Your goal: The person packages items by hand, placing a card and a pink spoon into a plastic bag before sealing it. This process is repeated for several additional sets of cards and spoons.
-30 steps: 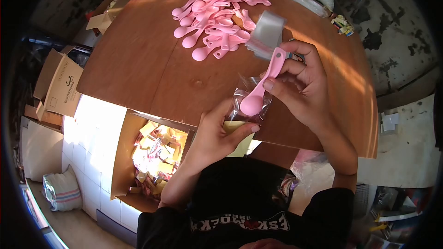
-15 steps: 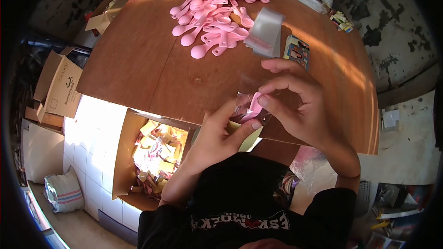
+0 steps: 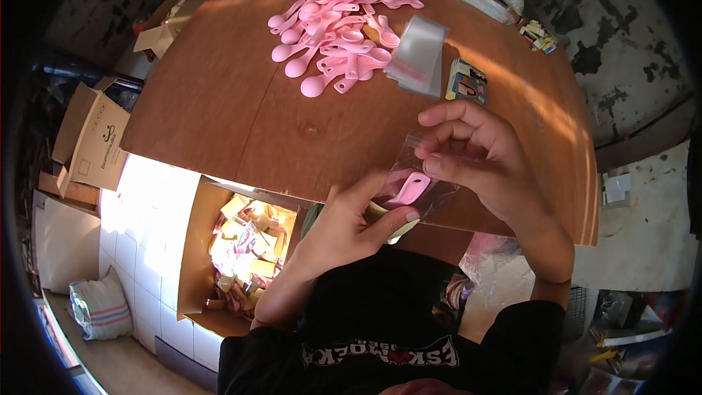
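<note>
A pink measuring spoon [image 3: 414, 188] lies inside a small clear plastic bag [image 3: 439, 200], its holed handle end showing and the rest covered by fingers. My left hand [image 3: 342, 221] is closed round the lower part of the bag, thumb on top. Beneath that thumb a pale yellow card [image 3: 401, 230] shows in part. With fingers curled and thumb against fingertips, my right hand [image 3: 491, 162] pinches the upper edge of the bag. Beyond the hands lie a heap of pink spoons [image 3: 322, 23], a stack of clear bags [image 3: 418, 50] and a pile of printed cards [image 3: 466, 82].
Below the near left edge of the wooden table [image 3: 212, 102] stands a carton [image 3: 196, 252] with many yellow and pink packets. Another open carton [image 3: 99, 139] is at the left. A white sack [image 3: 102, 307] sits on the floor. Packets [image 3: 540, 36] lie at the far right edge.
My right hand has let go of the pink spoon's handle and moved to the bag's upper edge. The spoon now sits lower in the bag, which is stretched out more.
</note>
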Demonstrator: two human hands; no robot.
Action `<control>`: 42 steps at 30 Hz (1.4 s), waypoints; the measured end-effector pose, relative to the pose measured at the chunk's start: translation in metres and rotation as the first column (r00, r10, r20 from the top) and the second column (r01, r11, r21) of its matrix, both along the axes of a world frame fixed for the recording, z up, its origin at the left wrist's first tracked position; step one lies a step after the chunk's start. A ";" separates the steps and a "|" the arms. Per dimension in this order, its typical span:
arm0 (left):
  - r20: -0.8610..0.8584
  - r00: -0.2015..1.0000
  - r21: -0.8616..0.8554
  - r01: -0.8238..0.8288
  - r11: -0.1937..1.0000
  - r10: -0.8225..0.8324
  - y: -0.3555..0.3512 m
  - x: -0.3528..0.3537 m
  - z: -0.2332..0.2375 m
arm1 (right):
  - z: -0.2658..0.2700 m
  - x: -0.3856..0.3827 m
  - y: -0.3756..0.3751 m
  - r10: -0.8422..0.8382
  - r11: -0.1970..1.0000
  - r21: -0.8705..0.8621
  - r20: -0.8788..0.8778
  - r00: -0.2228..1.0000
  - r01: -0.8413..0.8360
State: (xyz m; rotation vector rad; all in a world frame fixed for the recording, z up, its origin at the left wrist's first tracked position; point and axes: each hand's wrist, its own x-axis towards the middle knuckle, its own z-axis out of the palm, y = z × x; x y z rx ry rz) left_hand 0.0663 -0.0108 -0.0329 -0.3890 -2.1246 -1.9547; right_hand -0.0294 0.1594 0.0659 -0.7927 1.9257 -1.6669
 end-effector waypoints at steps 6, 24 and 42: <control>-0.160 0.985 -0.050 -0.072 0.996 0.064 -0.003 -0.003 0.014 | 0.030 0.005 0.010 -0.214 0.967 -0.223 -0.435 0.875 0.126; -0.098 0.980 0.254 -0.144 0.957 0.173 0.015 -0.029 0.040 | 0.013 0.007 0.002 -0.041 0.998 -0.047 -0.222 0.974 0.031; -0.106 0.993 -0.278 0.021 0.960 -0.053 0.009 -0.002 0.064 | 0.010 0.037 0.021 0.164 0.914 0.171 -0.985 0.052 0.368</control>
